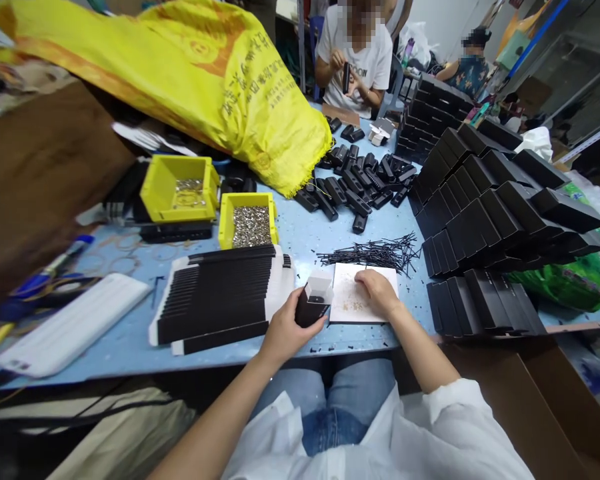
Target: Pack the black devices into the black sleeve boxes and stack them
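Black rectangular plastic case (311, 305) sits gripped in the left hand (284, 331); at three o'clock, the right hand (377, 291) presses curled fingers on a white card (347, 308).

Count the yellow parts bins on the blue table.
2. One yellow bin sits tilted at the back left, nearly empty; the other yellow bin stands just right of it, full of small metal parts. The yellow sack may hide more.

Crowded pale-blue worktable (130, 347), perhaps shelving behind, bright workshop light.
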### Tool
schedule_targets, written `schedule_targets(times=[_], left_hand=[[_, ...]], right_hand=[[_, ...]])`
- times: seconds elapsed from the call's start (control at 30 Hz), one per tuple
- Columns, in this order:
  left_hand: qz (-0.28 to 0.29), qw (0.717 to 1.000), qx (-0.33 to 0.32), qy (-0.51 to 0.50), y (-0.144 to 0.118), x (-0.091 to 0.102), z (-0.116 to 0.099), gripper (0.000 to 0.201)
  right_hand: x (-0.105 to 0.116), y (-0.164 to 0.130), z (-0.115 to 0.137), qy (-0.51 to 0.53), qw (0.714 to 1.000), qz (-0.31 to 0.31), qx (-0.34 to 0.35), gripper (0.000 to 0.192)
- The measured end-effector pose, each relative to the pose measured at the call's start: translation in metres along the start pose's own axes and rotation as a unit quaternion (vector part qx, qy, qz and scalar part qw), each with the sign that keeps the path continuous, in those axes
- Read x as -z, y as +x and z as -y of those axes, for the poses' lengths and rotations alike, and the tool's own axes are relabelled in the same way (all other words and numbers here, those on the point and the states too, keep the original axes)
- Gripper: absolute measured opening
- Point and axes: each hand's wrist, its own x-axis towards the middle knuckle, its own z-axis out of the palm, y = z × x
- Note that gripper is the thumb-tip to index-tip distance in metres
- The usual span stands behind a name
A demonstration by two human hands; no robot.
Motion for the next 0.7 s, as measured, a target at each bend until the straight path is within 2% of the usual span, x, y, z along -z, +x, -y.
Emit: schedule_targets(times=[0.1, 0.17, 0.23, 0.33, 0.37, 0.4, 0.43, 0.5, 0.57, 0.6, 0.63, 0.7], left_hand=[[0.024, 1.000, -0.016, 0.003, 0.001, -0.003, -0.003, 0.068], [0.039, 0.999, -0.020, 0.007, 0.003, -0.004, -0.005, 0.069], [0.045, 0.999, -0.019, 0.010, 0.004, -0.004, -0.006, 0.069], [0.047, 0.998, -0.027, 0.020, 0.004, -0.004, -0.009, 0.072], [0.048, 0.998, -0.032, 0.026, 0.004, -0.004, -0.011, 0.073], [0.050, 0.997, -0.038, 0.032, 0.002, -0.004, -0.012, 0.073], [0.053, 0.997, -0.043, 0.037, 0.001, -0.005, -0.012, 0.073], [0.059, 0.997, -0.039, 0.034, -0.002, -0.006, -0.011, 0.079], [0.057, 0.997, -0.036, 0.024, -0.004, -0.008, -0.007, 0.085], [0.052, 0.998, -0.043, 0.020, -0.005, -0.009, -0.003, 0.084], [0.046, 0.997, -0.056, 0.017, -0.006, -0.010, 0.001, 0.077], [0.040, 0.995, -0.089, 0.016, -0.005, -0.012, 0.006, 0.056]], right_hand=[[-0.008, -0.016, -0.005, 0.090, 0.989, -0.086, -0.076, 0.023], [-0.011, -0.009, -0.006, 0.137, 0.973, -0.146, -0.116, 0.024], [-0.007, 0.003, -0.002, 0.193, 0.948, -0.180, -0.176, 0.028], [0.004, 0.012, 0.022, 0.326, 0.889, -0.222, -0.232, 0.035], [0.007, 0.010, 0.035, 0.358, 0.875, -0.241, -0.221, 0.034], [0.008, 0.007, 0.050, 0.366, 0.872, -0.262, -0.194, 0.031], [0.007, 0.003, 0.065, 0.349, 0.881, -0.276, -0.159, 0.027], [0.004, -0.006, 0.092, 0.260, 0.926, -0.259, -0.084, 0.020], [-0.001, -0.011, 0.108, 0.155, 0.969, -0.190, -0.010, 0.012], [-0.004, -0.011, 0.111, 0.124, 0.980, -0.158, 0.015, 0.011], [-0.006, -0.011, 0.111, 0.117, 0.982, -0.144, 0.019, 0.011], [-0.012, -0.008, 0.105, 0.177, 0.971, -0.157, -0.037, 0.020]])
